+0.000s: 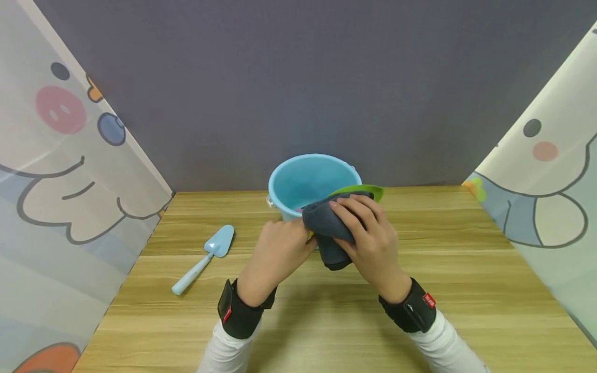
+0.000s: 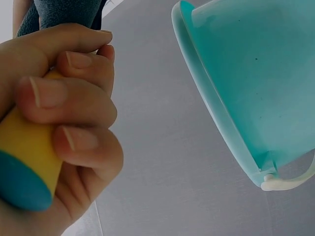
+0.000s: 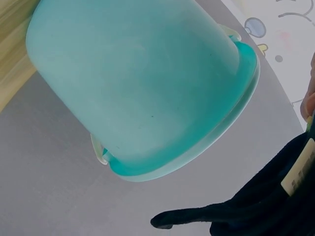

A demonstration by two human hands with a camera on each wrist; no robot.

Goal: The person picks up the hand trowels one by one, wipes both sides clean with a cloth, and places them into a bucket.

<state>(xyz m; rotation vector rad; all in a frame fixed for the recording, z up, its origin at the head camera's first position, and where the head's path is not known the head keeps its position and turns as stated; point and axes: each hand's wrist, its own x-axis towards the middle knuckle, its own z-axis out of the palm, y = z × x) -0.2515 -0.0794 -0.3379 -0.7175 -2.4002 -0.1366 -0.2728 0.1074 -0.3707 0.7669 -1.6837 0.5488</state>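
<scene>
My left hand [image 1: 275,248] grips the yellow handle [image 2: 29,132] of a toy shovel, its blue end cap showing below the curled fingers in the left wrist view. The shovel's green blade [image 1: 379,194] sticks out past a dark grey cloth [image 1: 326,220]. Fingers and thumb of my right hand [image 1: 375,238] hold that cloth around the shovel, hiding most of the blade. Both hands are in front of a light blue bucket [image 1: 289,178], close to its near rim. A pale label shows on the cloth [image 3: 256,196] in the right wrist view.
A light blue trowel [image 1: 219,241] lies on the wooden table [image 1: 443,269], left of the bucket. Behind stands a grey panel [image 1: 298,77], with cartoon-printed panels on both sides. The bucket has a white handle [image 2: 288,184] at its rim.
</scene>
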